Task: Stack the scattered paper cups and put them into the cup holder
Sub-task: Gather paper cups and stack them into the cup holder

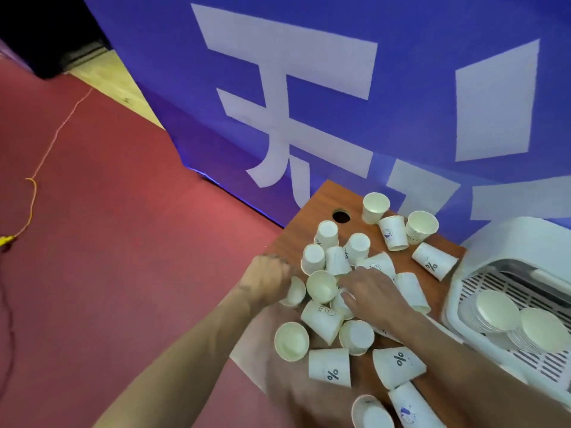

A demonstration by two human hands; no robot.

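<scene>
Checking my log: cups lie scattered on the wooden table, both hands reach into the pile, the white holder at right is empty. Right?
No: in the head view the white holder already holds stacked cups. The rest stands.

Cups (329, 368): matt white paper
Table (323, 200): smooth wood-grain surface
Floor (123, 227): matt red carpet
Backdrop (417, 88): matt blue fabric look
White unit (509, 242): smooth, faintly glossy plastic
</scene>
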